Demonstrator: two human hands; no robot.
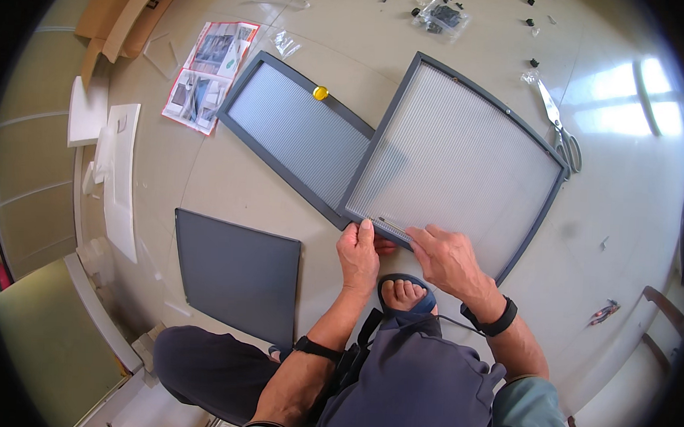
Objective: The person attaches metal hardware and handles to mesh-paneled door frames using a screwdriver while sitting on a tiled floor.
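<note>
Your left hand (359, 258) grips the near-left corner of the large grey-framed, translucent ribbed panel (458, 169), mid-floor (236, 186); I cannot tell whether your right hand's (450, 262) grip, at its near edge, is closed. It overlaps a narrow grey-framed ribbed panel (300, 128). Silver-bladed scissors with grey handles (557, 124) crowd its right corner; a plain dark-grey rectangular panel (236, 274) lies toward the floor's left edge.

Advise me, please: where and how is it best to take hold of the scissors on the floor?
Probably grip the scissors by the looped handles, coming from the right: they lie flat with blades pointing away from the person, and the held ribbed panel's corner crowds the handles' left side.
</note>
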